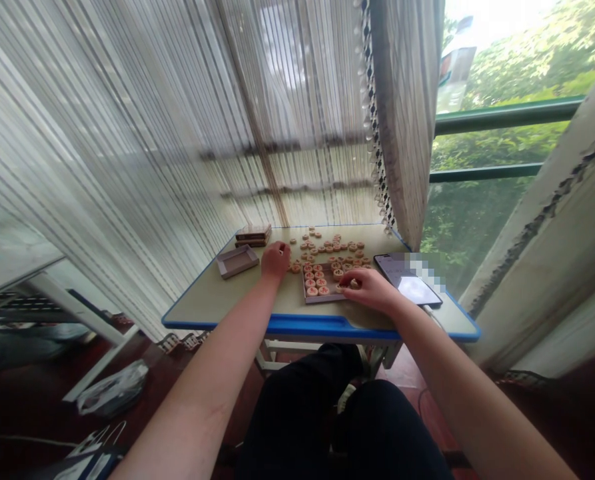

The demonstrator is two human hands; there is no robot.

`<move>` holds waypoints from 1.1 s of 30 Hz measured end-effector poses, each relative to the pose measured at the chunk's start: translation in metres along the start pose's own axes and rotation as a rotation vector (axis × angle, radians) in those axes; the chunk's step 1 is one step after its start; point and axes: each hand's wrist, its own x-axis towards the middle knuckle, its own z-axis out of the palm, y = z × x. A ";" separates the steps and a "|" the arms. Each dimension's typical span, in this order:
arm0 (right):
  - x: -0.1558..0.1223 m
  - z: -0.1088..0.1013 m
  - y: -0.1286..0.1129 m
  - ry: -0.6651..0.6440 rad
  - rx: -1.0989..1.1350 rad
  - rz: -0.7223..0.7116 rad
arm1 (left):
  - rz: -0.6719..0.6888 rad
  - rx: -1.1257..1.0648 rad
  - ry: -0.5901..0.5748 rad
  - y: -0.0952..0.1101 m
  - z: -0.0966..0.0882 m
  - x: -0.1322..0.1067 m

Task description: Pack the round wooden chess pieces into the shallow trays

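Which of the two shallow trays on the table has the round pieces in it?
The middle tray by the right hand holds rows of pieces; the left tray holds none.

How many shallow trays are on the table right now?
2. An empty tray lies left of the left hand; a second tray, partly filled with round pieces, lies at the right hand. None looks hidden.

Small desk (217, 303), tan top, blue rim. Phone (412, 283) flat at its right edge, screen lit. Shallow grey tray (237, 260) at left, open side up; behind it a low wooden stack (252, 235). Sheer striped curtain (152, 133) across the window, a second panel (407, 113) gathered to the right. Outside: green railing (507, 113), foliage (527, 60). Crumpled plastic bag (112, 390) on the dark floor, lower left.
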 end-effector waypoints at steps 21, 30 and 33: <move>-0.002 -0.004 -0.011 0.003 -0.140 -0.097 | 0.045 -0.006 -0.104 -0.001 0.005 0.000; -0.002 -0.006 -0.010 -0.068 -0.143 -0.162 | 0.053 -0.004 -0.104 0.000 0.005 0.001; -0.002 -0.006 -0.010 -0.029 -0.197 -0.176 | 0.065 -0.008 -0.093 -0.002 0.006 0.001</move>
